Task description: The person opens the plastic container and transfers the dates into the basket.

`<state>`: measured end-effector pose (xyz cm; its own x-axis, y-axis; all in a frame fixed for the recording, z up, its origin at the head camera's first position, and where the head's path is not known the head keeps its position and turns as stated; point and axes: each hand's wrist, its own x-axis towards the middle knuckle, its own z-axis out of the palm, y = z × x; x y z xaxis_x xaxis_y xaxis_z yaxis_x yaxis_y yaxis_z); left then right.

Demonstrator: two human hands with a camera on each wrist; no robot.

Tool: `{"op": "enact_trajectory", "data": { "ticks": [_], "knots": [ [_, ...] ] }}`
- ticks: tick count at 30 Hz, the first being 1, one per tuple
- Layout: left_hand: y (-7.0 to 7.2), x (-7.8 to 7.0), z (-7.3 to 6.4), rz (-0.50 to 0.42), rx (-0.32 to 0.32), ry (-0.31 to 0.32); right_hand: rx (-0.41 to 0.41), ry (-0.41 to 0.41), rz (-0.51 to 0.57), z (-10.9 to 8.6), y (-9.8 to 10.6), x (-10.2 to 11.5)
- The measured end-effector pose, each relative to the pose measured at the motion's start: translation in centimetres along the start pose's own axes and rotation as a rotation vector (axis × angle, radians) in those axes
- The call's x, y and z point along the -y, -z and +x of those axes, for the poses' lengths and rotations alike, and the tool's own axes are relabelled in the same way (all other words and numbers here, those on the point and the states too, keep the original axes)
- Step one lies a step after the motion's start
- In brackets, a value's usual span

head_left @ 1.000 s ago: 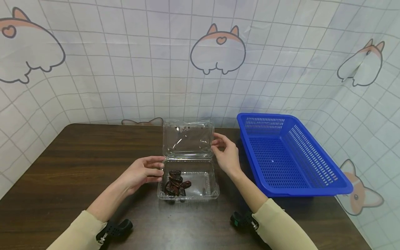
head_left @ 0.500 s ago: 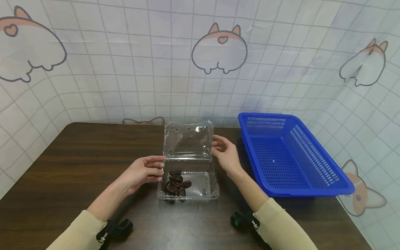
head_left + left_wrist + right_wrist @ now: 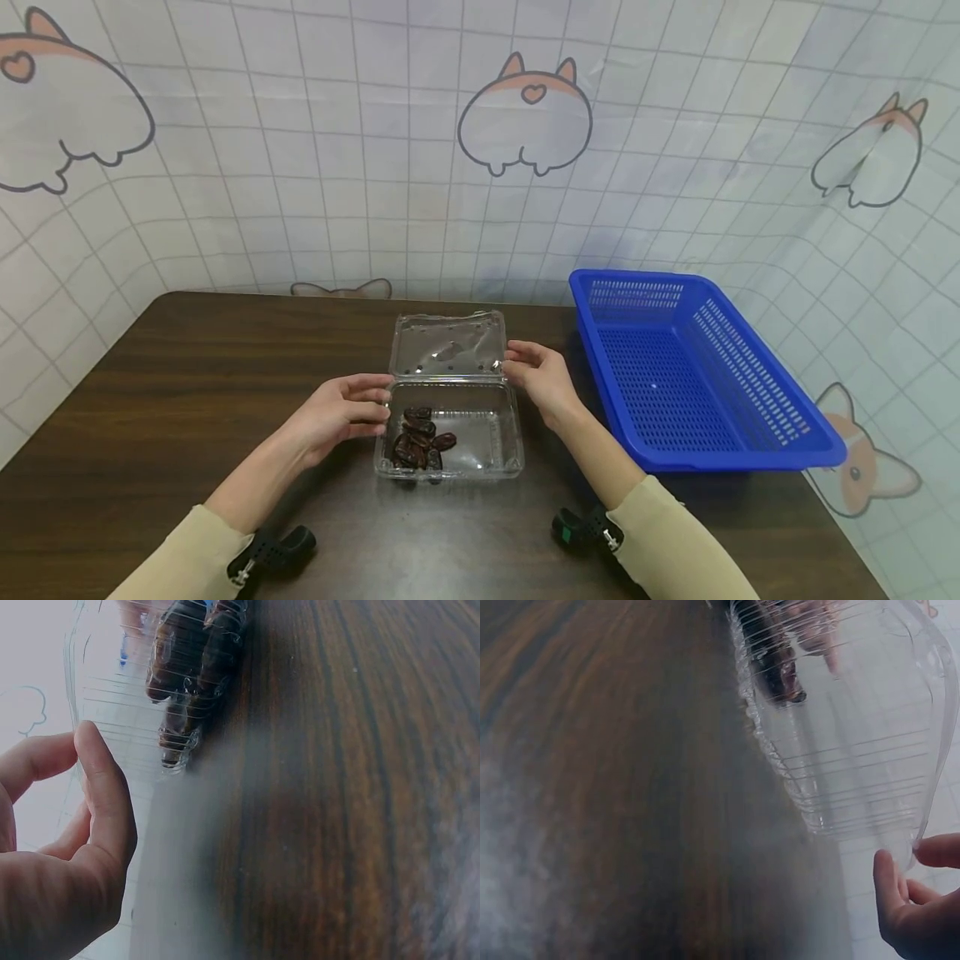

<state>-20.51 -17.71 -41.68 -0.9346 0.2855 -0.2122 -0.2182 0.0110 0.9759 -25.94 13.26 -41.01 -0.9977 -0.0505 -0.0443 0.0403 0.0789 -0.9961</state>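
A clear plastic clamshell container (image 3: 480,442) stands on the dark wooden table with its lid (image 3: 450,346) tilted back. Several brown dates (image 3: 420,437) lie bunched in the left part of its base. My left hand (image 3: 330,417) pinches the base's left rim between thumb and fingers, which shows closely in the left wrist view. At the lid's lower right edge, near the hinge, my right hand (image 3: 543,383) pinches the plastic; its thumb and a finger meet at the edge in the right wrist view.
A blue plastic basket (image 3: 667,392) with slotted walls stands at the right of the table (image 3: 247,350). Behind hangs a white gridded cloth (image 3: 420,217) with dog drawings. Black devices (image 3: 277,550) are strapped at both wrists.
The lid has leaned further back, away from me, and sits lower. My right hand has moved slightly down with it. The left hand has stayed at the base's rim.
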Motion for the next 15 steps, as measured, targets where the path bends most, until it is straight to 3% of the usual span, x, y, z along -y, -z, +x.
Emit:
{"op": "enact_trajectory", "data": {
  "ticks": [7,15],
  "knots": [
    [-0.01,-0.08,-0.18,-0.011,0.003,-0.005,0.032,-0.028,0.021,-0.18,0.31,-0.45],
    [0.02,-0.01,-0.26,-0.023,0.003,-0.003,0.017,0.006,-0.049,-0.87,0.64,-0.34]
  ]
}}
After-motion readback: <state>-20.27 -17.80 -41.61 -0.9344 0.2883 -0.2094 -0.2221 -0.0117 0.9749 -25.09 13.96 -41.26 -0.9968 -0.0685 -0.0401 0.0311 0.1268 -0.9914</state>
